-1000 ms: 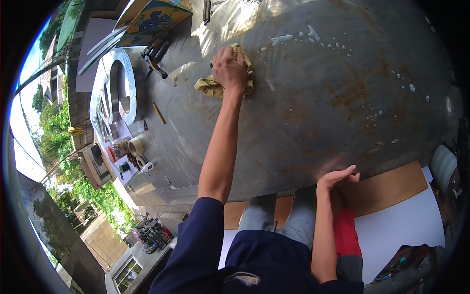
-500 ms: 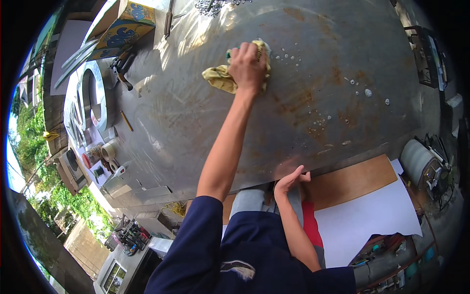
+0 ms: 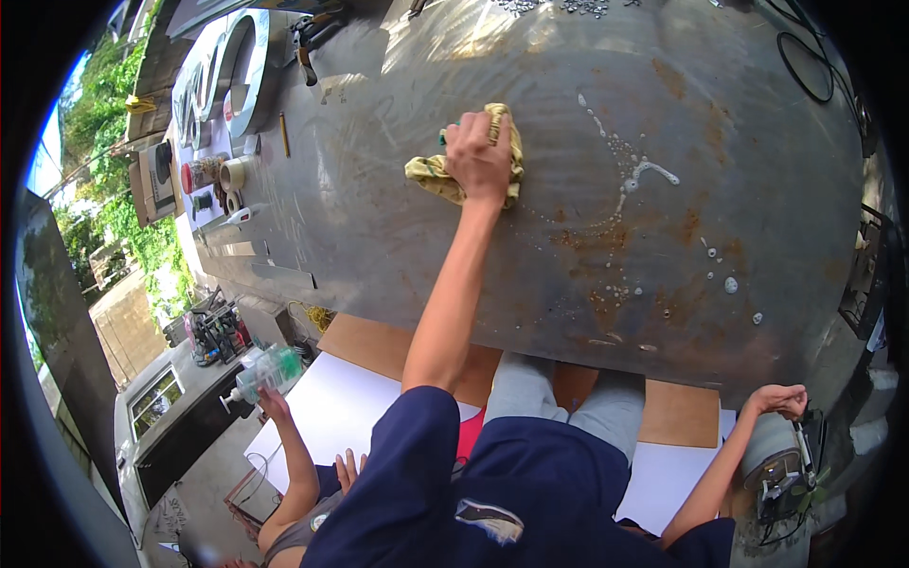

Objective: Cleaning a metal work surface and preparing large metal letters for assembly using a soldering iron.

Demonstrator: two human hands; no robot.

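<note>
My left hand (image 3: 478, 156) is pressed down on a crumpled yellow cloth (image 3: 437, 175) on the grey metal tabletop (image 3: 379, 246), its fingers curled into the fabric. A bit of green shows beside the knuckles. To the right of the cloth lie a white foamy streak (image 3: 653, 172) and scattered droplets, among rusty brown stains (image 3: 592, 241). Out past the table's near right edge, my right hand (image 3: 781, 401) is held with its fingers curled in. I see nothing in it. It hovers by a grey cylindrical machine (image 3: 769, 445); whether they touch I cannot tell.
At lower left, another person's hand (image 3: 275, 405) holds a clear spray bottle (image 3: 270, 371) with green on it. Pliers (image 3: 308, 47), a pencil (image 3: 284, 134), large metal letter shapes (image 3: 248, 76) and a tape roll (image 3: 233, 174) lie on the left. A black cable (image 3: 805, 66) loops at far right.
My view has shifted. A white foamy streak now shows right of the cloth. My right hand has gone from the table's near edge out to the right, its fingers now curled. The other person's bottle has appeared.
</note>
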